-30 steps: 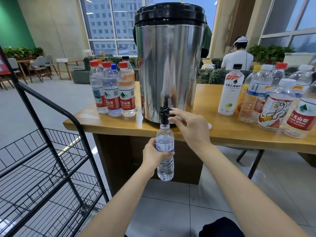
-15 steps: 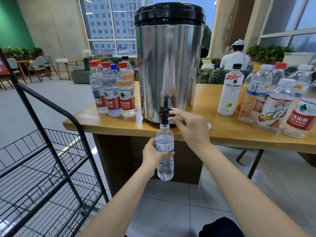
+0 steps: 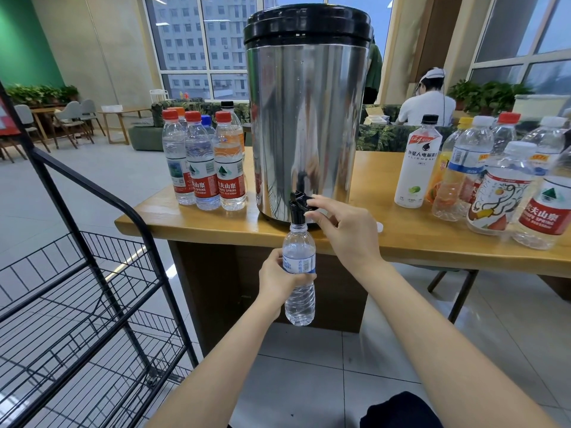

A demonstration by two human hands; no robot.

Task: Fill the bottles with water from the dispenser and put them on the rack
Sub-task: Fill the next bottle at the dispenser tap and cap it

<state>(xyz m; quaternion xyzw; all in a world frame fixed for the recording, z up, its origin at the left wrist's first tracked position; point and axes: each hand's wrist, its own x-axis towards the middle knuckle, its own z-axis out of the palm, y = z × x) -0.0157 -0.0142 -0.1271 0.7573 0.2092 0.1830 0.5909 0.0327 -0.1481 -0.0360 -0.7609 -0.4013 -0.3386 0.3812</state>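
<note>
While your left hand is wrapped around the middle of the small clear bottle, fingers curled over its blue-and-white label, the bottle hangs upright just off the front edge of the surface. Its open mouth sits right under the black tap. Your right hand is at that tap, with thumb and forefinger pinching the black lever from the right and the other fingers curled beneath. How full the bottle is cannot be told from this view.

The tap juts out low on the front of the steel dispenser, a tall shiny drum with a black lid that stands near the front edge of the surface. Just right of your right hand a small white round thing lies on the wood.

Left of the dispenser, a tight cluster of capped bottles stands upright, mostly with red caps and red labels. Well to its right stands a second group with white, yellow and red caps. The nearest of these to the dispenser is a white bottle with a black cap.

Down at your left, the black wire rack stands on the tiled floor. Beyond the surface, a person in white sits with their back to you.
</note>
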